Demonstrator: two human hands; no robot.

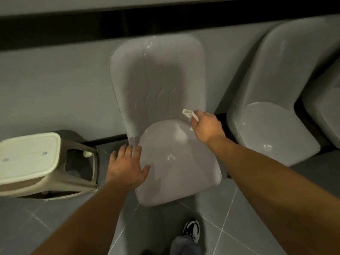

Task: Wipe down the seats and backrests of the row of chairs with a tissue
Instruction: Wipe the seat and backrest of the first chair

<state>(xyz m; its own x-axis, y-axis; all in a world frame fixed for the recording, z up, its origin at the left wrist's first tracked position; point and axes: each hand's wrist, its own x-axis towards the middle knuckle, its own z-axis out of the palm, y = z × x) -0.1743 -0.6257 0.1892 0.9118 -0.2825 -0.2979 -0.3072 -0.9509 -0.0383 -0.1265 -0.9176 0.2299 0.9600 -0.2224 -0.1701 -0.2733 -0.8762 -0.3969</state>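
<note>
A pale grey chair stands in front of me, its backrest leaning against the wall and its seat glossy under a light. My right hand grips a crumpled white tissue at the back right corner of the seat, where seat and backrest meet. My left hand rests flat with spread fingers on the seat's left edge. A second chair of the same kind stands to the right, and part of a third shows at the frame's right edge.
A beige lidded waste bin stands on the floor left of the chair, close to my left hand. Grey floor tiles lie below, with my shoe on them. A dark band runs along the grey wall.
</note>
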